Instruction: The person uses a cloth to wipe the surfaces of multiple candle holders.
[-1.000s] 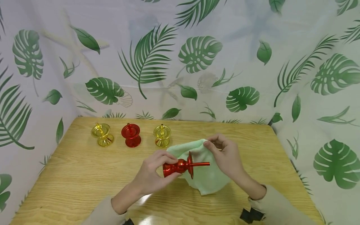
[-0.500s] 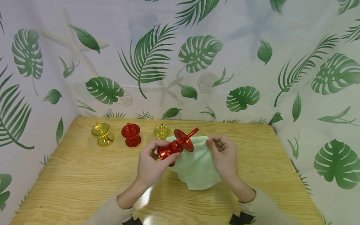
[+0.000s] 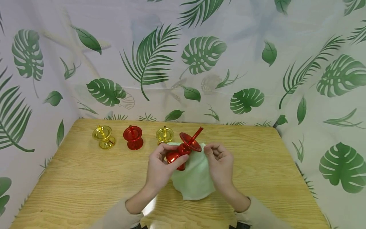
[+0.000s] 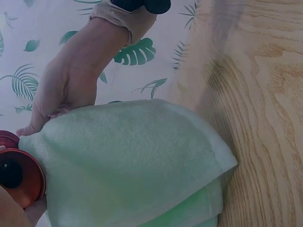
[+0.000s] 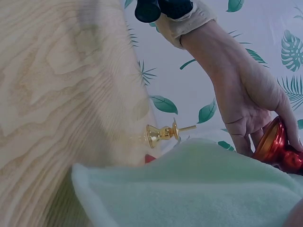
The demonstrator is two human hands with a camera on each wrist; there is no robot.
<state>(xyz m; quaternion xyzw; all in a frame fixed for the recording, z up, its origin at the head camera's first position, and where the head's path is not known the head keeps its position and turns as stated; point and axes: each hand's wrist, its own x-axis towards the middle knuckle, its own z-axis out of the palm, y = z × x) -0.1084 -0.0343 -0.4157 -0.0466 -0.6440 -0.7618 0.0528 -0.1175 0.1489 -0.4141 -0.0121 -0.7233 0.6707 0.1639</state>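
Note:
My left hand [image 3: 160,168] grips a shiny red candlestick [image 3: 190,142] round its lower body, above the table. The candlestick leans, its dish and thin spike pointing up and to the right. In the left wrist view its hollow base [image 4: 34,182] faces the camera. My right hand [image 3: 222,165] pinches the top edge of a pale green cloth [image 3: 194,183], close to the candlestick's dish. The cloth hangs between the hands, behind and below the candlestick. In the right wrist view the cloth [image 5: 189,194] covers the lower part, with the left hand [image 5: 246,85] beyond it.
Along the back left of the wooden table [image 3: 85,178] stand a gold candlestick [image 3: 104,137], a red one [image 3: 133,137] and another gold one [image 3: 165,135], partly hidden by the left hand. A leaf-patterned curtain [image 3: 171,63] surrounds the back and sides.
The red candlestick has turned from lying level to tilting upward, and rose. My right hand has moved left with the cloth, nearer to the candlestick. The standing candlesticks have stayed put.

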